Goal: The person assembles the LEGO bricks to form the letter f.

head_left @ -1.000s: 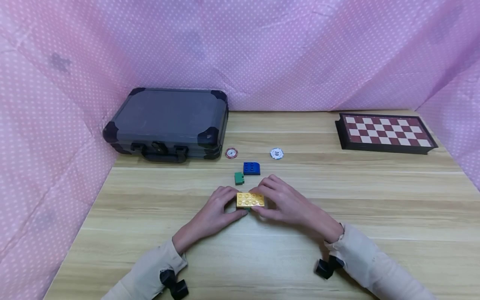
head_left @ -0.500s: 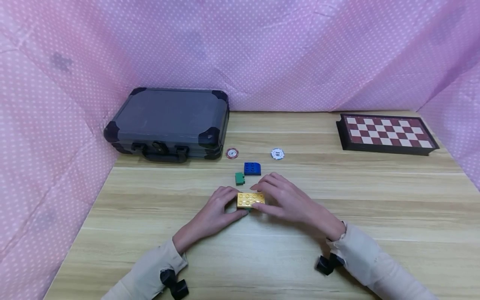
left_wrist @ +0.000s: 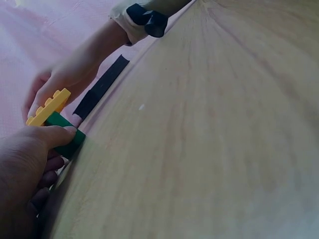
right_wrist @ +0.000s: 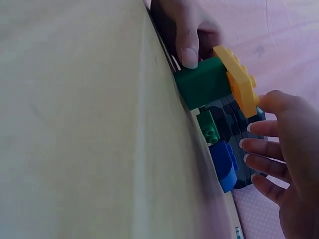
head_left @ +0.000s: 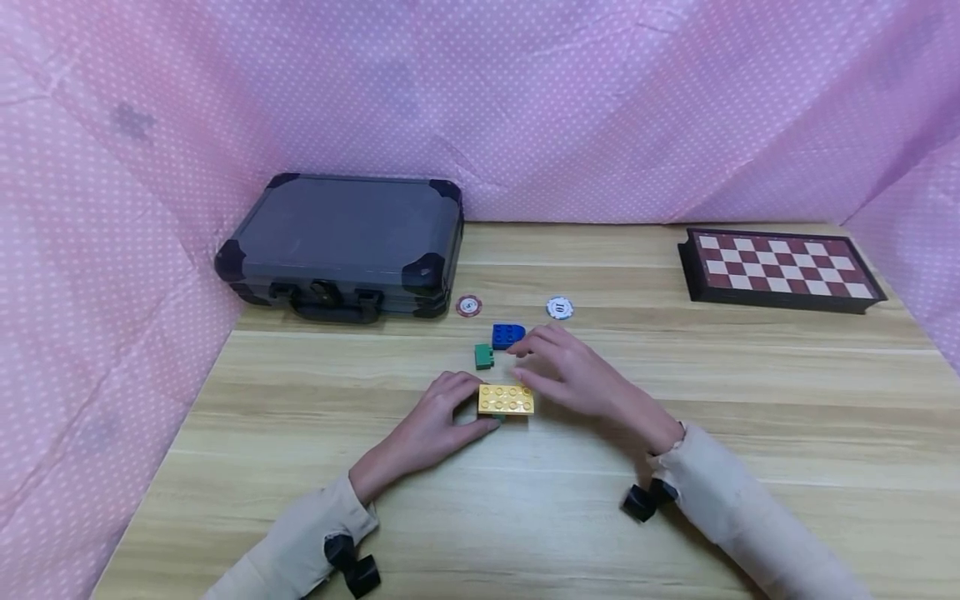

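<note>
1. Left hand (head_left: 431,425) grips the stacked bricks at mid-table: thumb on the large green brick (right_wrist: 202,82), yellow plate (head_left: 506,399) on top
2. Right hand (head_left: 573,375), fingers relaxed and holding nothing, hovers beside the blue brick (head_left: 507,335), small green brick (head_left: 483,356) near
3. Judgement: steady the stack low, pinch the blue brick by its sides
4. Right wrist view shows the green brick beneath the plate; head view mostly hides it, but shows two chips (head_left: 468,306), case (head_left: 345,242), chessboard (head_left: 780,267)

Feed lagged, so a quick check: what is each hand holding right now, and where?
The left hand grips the green brick under the yellow plate, thumb on its side. The right hand holds nothing, fingers spread near the blue brick.
</note>
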A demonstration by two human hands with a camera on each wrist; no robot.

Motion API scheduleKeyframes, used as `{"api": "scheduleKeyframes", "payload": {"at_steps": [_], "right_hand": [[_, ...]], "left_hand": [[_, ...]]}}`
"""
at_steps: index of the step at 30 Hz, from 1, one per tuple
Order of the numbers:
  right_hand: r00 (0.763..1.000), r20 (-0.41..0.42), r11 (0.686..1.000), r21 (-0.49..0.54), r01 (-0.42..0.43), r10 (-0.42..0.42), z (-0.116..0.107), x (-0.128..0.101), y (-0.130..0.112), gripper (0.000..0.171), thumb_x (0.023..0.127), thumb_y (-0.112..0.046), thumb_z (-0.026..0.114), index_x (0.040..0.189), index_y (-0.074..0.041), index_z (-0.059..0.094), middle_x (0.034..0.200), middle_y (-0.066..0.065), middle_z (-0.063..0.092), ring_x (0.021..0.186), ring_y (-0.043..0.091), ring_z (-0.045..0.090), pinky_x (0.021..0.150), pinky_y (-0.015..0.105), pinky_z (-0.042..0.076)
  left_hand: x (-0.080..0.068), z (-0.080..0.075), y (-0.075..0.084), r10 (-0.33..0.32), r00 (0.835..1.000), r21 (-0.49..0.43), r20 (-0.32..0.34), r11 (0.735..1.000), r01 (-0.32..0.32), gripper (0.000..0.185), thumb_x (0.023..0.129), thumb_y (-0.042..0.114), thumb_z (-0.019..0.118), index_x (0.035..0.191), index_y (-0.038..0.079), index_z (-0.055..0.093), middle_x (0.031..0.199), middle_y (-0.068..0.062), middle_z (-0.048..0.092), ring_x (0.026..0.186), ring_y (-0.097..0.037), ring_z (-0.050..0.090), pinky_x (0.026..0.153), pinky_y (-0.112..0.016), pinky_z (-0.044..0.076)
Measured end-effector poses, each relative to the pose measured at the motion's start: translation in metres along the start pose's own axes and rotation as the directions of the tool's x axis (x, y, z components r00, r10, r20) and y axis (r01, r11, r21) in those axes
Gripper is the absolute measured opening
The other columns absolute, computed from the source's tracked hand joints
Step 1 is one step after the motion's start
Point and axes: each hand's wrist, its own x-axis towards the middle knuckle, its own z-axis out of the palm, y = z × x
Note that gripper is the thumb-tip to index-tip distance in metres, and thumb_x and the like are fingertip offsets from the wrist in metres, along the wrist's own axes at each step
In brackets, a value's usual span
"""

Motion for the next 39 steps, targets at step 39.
{"api": "scheduleKeyframes", "payload": {"at_steps": [39], "right_hand": [[0.999,0.049,0.996,-0.091,0.02,-0.016,0.019,0.026,0.014,0.034,0.097,-0.024,0.076,0.125,-0.006,0.07,0.121,0.007,0.07,0.115,0.024,0.062,0.101,0.043,0.05]], "left_hand": [[0.001,0.002,-0.001,0.025,1.0,0.016,-0.015,1.0,-0.025,0.036,0.091,0.027,0.082,0.123,0.014,0.07,0.121,0.006,0.063,0.113,-0.013,0.052,0.097,-0.042,0.048]]}}
